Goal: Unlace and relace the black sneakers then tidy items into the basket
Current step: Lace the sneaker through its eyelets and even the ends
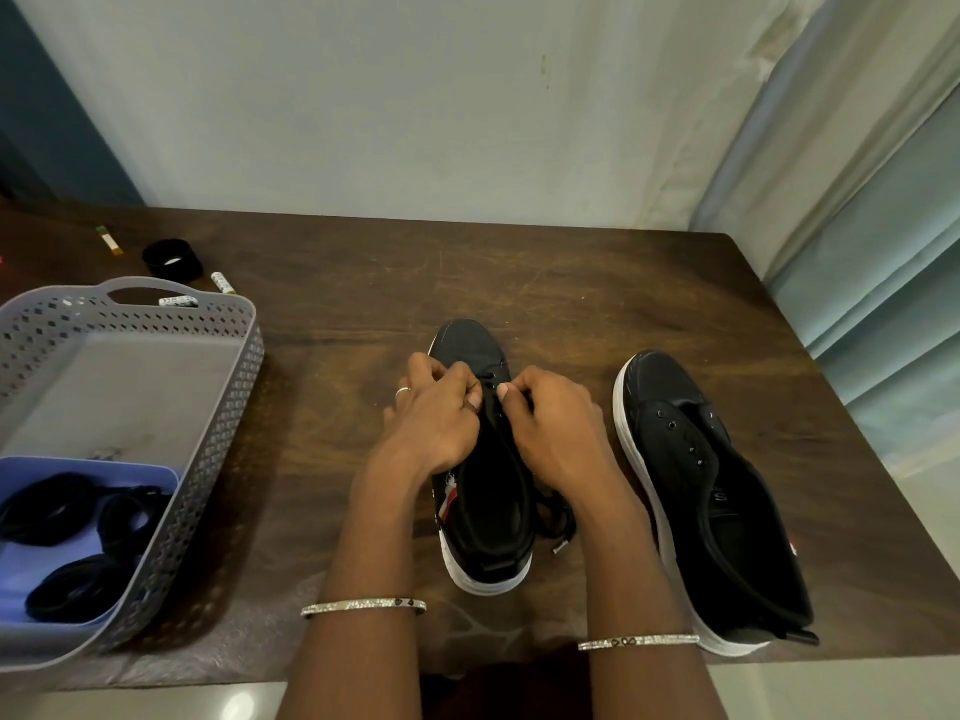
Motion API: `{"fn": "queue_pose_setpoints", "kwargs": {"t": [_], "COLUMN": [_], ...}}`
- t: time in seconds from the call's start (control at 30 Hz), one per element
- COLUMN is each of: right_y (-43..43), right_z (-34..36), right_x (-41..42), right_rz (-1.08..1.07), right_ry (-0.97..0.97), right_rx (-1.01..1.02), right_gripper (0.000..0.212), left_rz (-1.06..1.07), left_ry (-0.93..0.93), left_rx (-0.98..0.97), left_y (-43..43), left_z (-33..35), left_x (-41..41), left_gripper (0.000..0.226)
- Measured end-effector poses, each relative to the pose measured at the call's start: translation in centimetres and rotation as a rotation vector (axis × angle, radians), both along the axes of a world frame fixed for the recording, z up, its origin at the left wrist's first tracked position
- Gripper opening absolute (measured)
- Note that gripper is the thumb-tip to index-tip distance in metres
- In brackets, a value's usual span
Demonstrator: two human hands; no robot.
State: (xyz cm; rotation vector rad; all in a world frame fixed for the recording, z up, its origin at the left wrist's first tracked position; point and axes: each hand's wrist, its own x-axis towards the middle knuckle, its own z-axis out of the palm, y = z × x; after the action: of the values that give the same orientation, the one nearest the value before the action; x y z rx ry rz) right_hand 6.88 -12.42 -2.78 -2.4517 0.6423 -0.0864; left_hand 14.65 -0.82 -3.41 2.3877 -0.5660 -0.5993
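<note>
Left hand (434, 410) and right hand (553, 426) each pinch the black lace (556, 519) in their grip over the near sneaker (467, 343), with the unlaced sneaker (696, 459) beside it on the table (337, 304).

I am counting two black sneakers (493, 511) (711, 491), one black lace (556, 522), one grey basket (249, 356), one blue tray (104, 462), two white tubes (223, 283) (179, 302), one black cup (171, 259), two bangles (363, 605) (639, 641).
</note>
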Motion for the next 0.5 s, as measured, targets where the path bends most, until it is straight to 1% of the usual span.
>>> {"fn": "queue_pose_setpoints", "kwargs": {"t": [0.2,0.37,0.43,0.5], "right_y": [0.0,0.2,0.0,-0.1], "right_z": [-0.5,-0.6,-0.8,-1.1], "right_x": [0.4,0.5,0.4,0.2], "right_rz": [-0.079,-0.173,-0.234,-0.308], "right_ry": [0.062,0.047,0.035,-0.013], "right_rx": [0.094,0.169,0.238,0.366], "right_gripper": [0.037,0.046,0.043,0.040], "left_rz": [0.015,0.050,0.115,0.216], "left_ry": [0.028,-0.042,-0.064,-0.046], "left_rx": [0.027,0.061,0.022,-0.086], "left_y": [-0.4,-0.7,-0.6,-0.3], "left_z": [0.1,0.1,0.0,0.0], "left_x": [-0.3,-0.6,-0.4,0.3], "left_gripper": [0.010,0.007,0.011,0.009]}}
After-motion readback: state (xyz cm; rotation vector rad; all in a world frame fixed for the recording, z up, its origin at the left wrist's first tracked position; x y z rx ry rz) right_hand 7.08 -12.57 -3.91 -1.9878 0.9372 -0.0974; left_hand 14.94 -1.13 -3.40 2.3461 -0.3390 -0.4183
